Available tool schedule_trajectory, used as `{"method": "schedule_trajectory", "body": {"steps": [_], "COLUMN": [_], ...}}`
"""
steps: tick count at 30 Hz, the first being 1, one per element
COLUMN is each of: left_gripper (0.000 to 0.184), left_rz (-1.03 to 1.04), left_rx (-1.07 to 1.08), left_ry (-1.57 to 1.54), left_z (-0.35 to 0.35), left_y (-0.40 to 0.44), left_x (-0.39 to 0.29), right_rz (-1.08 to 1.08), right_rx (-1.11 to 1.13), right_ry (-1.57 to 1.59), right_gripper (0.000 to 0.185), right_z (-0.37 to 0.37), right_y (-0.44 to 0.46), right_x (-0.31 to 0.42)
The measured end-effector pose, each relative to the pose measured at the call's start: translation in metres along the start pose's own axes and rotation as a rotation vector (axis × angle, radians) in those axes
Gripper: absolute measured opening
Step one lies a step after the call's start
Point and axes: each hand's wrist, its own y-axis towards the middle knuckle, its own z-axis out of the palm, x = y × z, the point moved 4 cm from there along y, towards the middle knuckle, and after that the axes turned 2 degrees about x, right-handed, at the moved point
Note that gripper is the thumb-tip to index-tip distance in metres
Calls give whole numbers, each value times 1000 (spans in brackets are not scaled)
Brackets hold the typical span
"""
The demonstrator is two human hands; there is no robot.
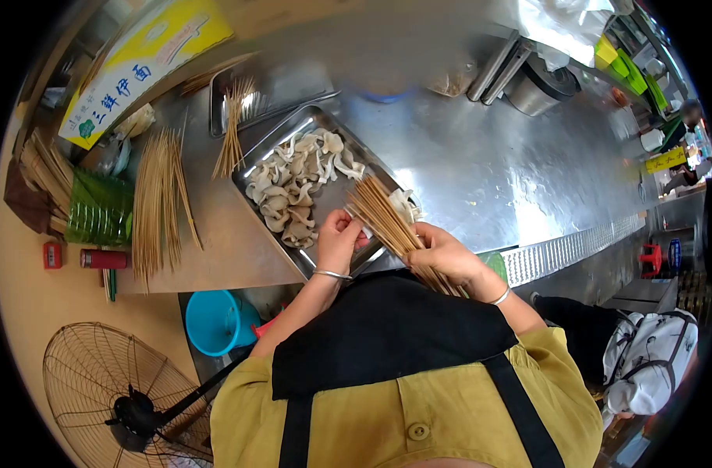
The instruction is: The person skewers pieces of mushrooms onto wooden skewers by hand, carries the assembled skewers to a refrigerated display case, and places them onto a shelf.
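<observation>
A bundle of thin wooden skewers (387,217) slants over the near right edge of a metal tray (274,241), with my right hand (443,253) wrapped round its lower part. My left hand (339,242) is closed in a pinch beside the bundle's left side, over the tray; a small pale piece shows at its fingertips, too small to name. Grey-white mushroom pieces (297,187) fill the tray's left and middle. More pale pieces (403,204) show just behind the bundle, partly hidden by it.
Loose skewers (159,203) lie on the counter at left. More skewers (232,125) rest across a second tray (216,105) behind. A blue bucket (215,324) and a wire fan (98,390) stand lower left. A metal pot (539,86) is at back right; a person with a white backpack (652,363) is at right.
</observation>
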Motion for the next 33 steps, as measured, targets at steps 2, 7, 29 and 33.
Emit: {"method": "schedule_trajectory", "body": {"steps": [2,7,29,33], "left_gripper": [15,22,24,11], "left_rz": [-31,89,-37,-98], "left_rx": [-4,-200,-585,-333], "left_ry": [-45,119,1034,258], "left_z": [-5,-84,-124,-117], "left_y": [-7,5,52,22], "left_x": [-5,-25,-17,-22], "right_rz": [22,-3,-81,-100], "right_rx": [4,-34,2,14], "right_ry": [15,58,-134,-214], "right_gripper": [31,26,35,36], "right_z": [0,1,5,5], "right_y": [1,0,0,4], "right_x": [-2,3,11,8]}}
